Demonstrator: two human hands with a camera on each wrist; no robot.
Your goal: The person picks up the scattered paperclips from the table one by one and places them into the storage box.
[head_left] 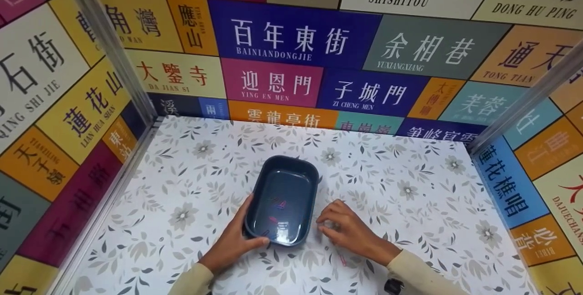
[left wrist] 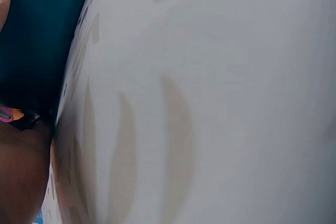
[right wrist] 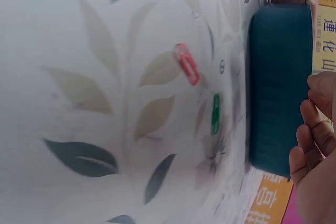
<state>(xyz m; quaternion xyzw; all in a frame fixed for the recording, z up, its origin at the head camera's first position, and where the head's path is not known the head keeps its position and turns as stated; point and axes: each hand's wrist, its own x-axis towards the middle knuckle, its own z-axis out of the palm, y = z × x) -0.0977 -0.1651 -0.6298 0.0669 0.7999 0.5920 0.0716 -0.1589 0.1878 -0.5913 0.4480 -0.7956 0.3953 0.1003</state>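
A dark blue rectangular dish [head_left: 285, 185] with rounded corners sits on the table, several small coloured paper clips [head_left: 273, 219] lying on its bottom. My left hand [head_left: 234, 238] holds its near left corner, fingers along the outer side and thumb at the near rim. Beside the dish's right side is my right hand [head_left: 350, 229], its fingers loosely bent with no object showing between them. In the right wrist view, a red paper clip [right wrist: 187, 64] and a green paper clip [right wrist: 216, 114] lie on the table near the dish's outer wall [right wrist: 278, 87].
A white tabletop [head_left: 391, 167] with a grey flower and leaf pattern spreads around the dish. Panels [head_left: 296, 31] of coloured signs with Chinese lettering stand behind it and at both sides, with metal posts [head_left: 109, 49] at the corners.
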